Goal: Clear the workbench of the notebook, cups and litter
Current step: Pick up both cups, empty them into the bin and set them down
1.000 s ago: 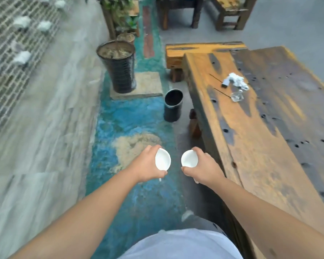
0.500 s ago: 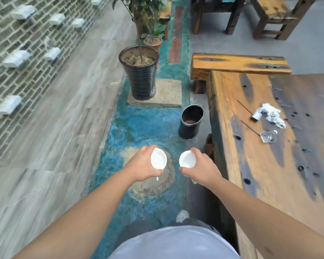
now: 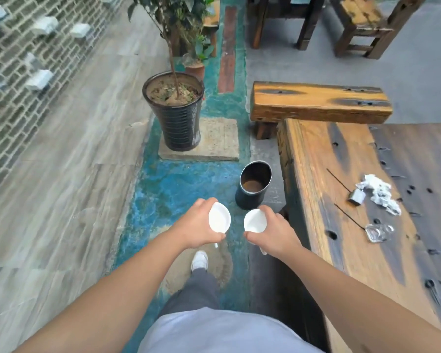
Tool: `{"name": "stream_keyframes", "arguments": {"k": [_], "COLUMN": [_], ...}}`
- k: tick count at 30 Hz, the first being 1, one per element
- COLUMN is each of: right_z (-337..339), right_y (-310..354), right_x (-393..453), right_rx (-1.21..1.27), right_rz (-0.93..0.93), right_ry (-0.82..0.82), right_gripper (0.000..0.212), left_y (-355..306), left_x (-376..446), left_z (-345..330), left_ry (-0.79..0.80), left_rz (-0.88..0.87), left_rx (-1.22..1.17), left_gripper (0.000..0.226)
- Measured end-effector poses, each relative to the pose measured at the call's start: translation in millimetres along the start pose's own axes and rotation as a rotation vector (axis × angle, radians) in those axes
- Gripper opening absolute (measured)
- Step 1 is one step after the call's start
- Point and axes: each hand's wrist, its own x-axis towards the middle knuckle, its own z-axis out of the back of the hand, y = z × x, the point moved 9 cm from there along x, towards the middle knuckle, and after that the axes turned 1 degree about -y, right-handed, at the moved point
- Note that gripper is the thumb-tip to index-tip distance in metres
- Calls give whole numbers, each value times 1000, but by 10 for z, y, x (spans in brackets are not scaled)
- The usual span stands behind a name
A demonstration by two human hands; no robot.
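Your left hand and right hand each grip a white cup, off the bench; just ahead stands the dark bin; tip them there, I judge; litter waits rightward.

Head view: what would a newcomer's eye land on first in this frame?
Two white cups, one in the left hand and one in the right hand, held side by side over the blue floor. Just beyond them a dark bin stands beside the workbench, with a big potted tree further back. On the bench lie crumpled tissue and a clear wrapper.
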Motion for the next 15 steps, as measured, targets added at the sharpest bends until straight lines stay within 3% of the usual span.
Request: {"name": "stream_keyframes", "arguments": {"k": [15], "right_z": [754], "right_y": [320], "right_x": [1568], "right_rx": [216], "right_rz": [-253], "right_ry": [-139], "right_gripper": [92], "left_y": [-456], "left_x": [2194], "left_z": [907], "left_ry": [207], "left_rz": [-196], "left_rx": [132], "left_gripper": [92]}}
